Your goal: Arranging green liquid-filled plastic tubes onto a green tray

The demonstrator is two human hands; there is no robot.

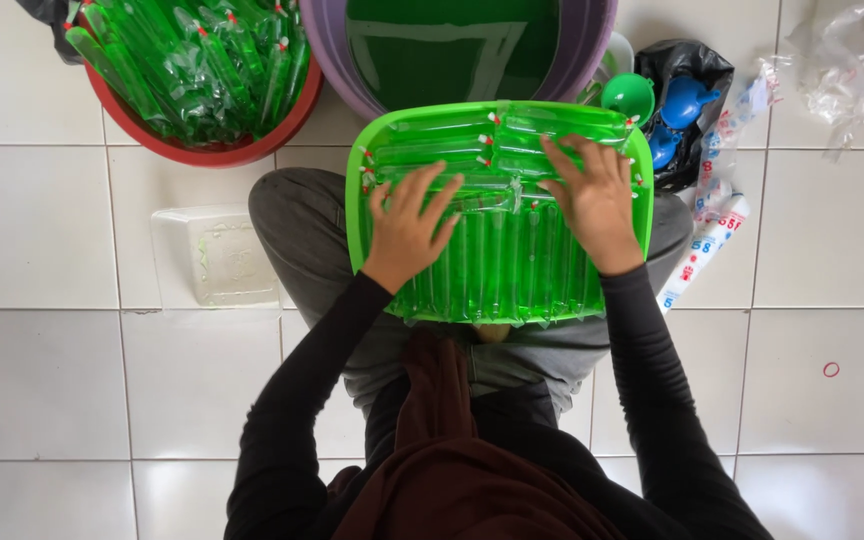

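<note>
A green plastic tray (354, 215) rests on my lap, packed with long clear tubes of green liquid (512, 265) tied at the ends with red bands. My left hand (407, 225) lies flat, fingers spread, on the tubes at the tray's left middle. My right hand (592, 195) presses flat on the tubes at the upper right. Neither hand grips anything. Several tubes at the far end lie crosswise (452, 135); the near ones lie lengthwise.
A purple tub of green liquid (452, 45) stands just beyond the tray. A red basin (222, 150) heaped with filled tubes is at top left. A green funnel (628, 96), blue scoops in a black bag (687, 105), plastic packets (707, 240) and a clear lid (214, 255) lie on white floor tiles.
</note>
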